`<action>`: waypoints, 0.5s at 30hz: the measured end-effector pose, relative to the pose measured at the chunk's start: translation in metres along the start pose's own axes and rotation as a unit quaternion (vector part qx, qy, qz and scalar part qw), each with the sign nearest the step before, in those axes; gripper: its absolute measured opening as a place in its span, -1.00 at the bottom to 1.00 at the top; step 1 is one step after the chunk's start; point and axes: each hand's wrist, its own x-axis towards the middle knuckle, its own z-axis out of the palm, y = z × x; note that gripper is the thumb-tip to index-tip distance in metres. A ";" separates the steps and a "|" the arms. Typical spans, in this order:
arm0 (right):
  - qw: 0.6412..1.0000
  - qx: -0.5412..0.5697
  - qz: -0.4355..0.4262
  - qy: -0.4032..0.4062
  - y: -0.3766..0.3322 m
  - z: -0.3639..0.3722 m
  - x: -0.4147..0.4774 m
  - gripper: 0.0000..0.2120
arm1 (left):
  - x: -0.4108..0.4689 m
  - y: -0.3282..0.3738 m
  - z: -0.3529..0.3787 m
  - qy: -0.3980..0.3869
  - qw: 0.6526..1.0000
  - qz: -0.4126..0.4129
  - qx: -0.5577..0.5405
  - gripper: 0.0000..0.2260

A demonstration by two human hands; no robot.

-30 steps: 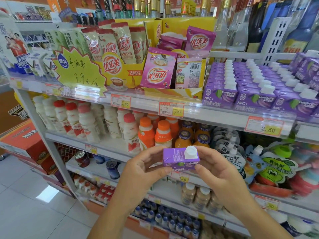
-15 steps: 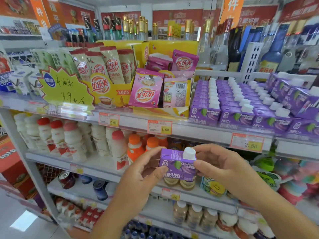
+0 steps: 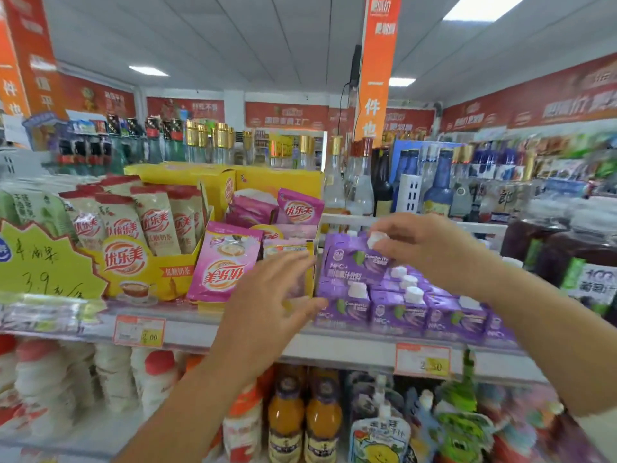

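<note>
A purple juice carton with a white cap hangs tilted above the rows of same purple cartons on the upper shelf. My right hand pinches it at the white cap from above. My left hand is spread open in front of the shelf, just left of the carton rows, fingers relaxed and holding nothing; its fingertips reach the front left carton.
Pink milk tea sachets in a yellow display box stand left of the cartons. The shelf edge carries price tags. Dark juice bottles stand at right, glass bottles behind, drink bottles on the shelf below.
The carton rose from chest height up to the upper shelf. My left hand let go of it and opened; my right hand now carries it alone by the cap. The view tilted upward.
</note>
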 end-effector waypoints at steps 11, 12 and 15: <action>0.992 -0.111 0.024 0.063 0.055 0.017 0.177 -0.80 | 0.014 -0.050 0.013 -0.051 0.971 0.040 0.230 -0.47; 0.992 -0.109 0.022 0.062 0.058 0.021 0.184 -0.80 | 0.014 -0.050 0.014 -0.051 0.970 0.039 0.234 -0.47; 0.992 -0.111 0.028 0.044 0.073 0.031 0.202 -0.79 | 0.015 -0.049 0.015 -0.048 0.968 0.040 0.245 -0.48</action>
